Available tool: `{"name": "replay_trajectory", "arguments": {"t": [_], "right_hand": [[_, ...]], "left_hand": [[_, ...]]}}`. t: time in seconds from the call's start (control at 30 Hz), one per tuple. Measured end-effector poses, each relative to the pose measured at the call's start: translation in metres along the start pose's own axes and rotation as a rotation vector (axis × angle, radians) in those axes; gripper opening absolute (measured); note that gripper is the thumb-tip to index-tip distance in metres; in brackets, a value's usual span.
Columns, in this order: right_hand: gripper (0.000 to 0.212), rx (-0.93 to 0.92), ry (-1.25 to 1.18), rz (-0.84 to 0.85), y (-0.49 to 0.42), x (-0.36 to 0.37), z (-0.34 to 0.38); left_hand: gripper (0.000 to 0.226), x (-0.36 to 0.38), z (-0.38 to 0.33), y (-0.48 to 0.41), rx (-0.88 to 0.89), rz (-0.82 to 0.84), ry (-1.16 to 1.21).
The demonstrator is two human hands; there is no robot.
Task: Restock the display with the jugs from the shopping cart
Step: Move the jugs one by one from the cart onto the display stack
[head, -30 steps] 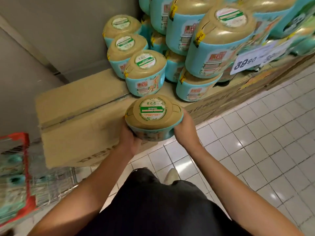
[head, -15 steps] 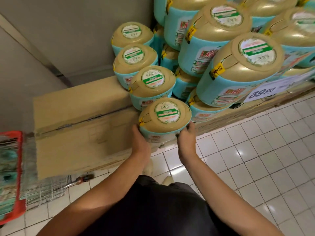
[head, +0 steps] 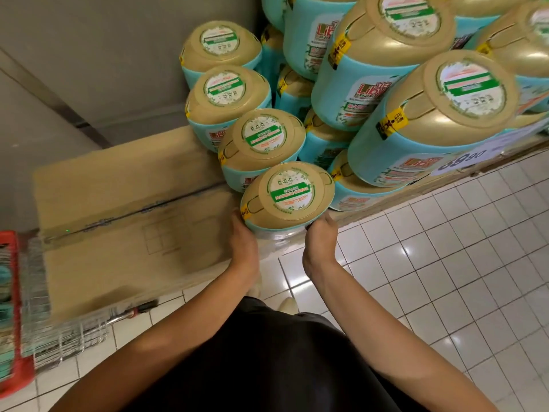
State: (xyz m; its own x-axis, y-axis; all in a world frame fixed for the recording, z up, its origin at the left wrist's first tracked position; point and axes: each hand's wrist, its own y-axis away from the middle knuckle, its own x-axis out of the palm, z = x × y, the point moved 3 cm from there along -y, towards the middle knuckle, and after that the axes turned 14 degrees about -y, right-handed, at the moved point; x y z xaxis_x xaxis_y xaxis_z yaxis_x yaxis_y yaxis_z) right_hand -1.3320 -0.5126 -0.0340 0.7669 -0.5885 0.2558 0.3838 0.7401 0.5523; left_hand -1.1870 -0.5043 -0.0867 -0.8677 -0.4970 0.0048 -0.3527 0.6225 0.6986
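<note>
Red plastic rims the shopping cart at your far left, with teal shapes blurred inside its wire side. Next comes the cardboard box, taped along its top seam, forming the display's left end. Your left grip clasps the left flank of the jug, which has a teal body, a gold lid and a round green label. You hold it upright at the cardboard's front edge. It is just in front of a row of three jugs running back toward the grey wall. Whether its base rests on the cardboard is hidden. Your right grip wraps its right flank. Further right, stacked jugs tower above a price sign, with white tiled floor below.
</note>
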Motion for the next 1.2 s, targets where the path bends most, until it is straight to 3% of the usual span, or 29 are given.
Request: {"name": "replay_trajectory", "arguments": {"t": [0.23, 0.4, 0.6, 0.87, 1.2], "right_hand": [[0.039, 0.008, -0.065, 0.004, 0.008, -0.006, -0.004], [0.037, 0.053, -0.112, -0.024, 0.018, -0.018, -0.015], [0.041, 0.061, -0.143, 0.001, 0.026, -0.013, -0.019], [0.043, 0.049, -0.127, -0.015, 0.025, -0.012, -0.023], [0.039, 0.024, -0.087, -0.002, 0.025, -0.012, -0.024]], "left_hand": [[0.043, -0.022, -0.016, -0.001, 0.123, 0.064, -0.082], [0.049, -0.046, -0.095, -0.037, 0.251, -0.047, -0.087], [0.056, -0.023, -0.178, -0.064, 0.461, 0.17, -0.201], [0.053, -0.012, -0.187, -0.075, 0.591, 0.139, -0.305], [0.071, -0.003, -0.181, -0.065, 0.56, 0.131, -0.311]]}}
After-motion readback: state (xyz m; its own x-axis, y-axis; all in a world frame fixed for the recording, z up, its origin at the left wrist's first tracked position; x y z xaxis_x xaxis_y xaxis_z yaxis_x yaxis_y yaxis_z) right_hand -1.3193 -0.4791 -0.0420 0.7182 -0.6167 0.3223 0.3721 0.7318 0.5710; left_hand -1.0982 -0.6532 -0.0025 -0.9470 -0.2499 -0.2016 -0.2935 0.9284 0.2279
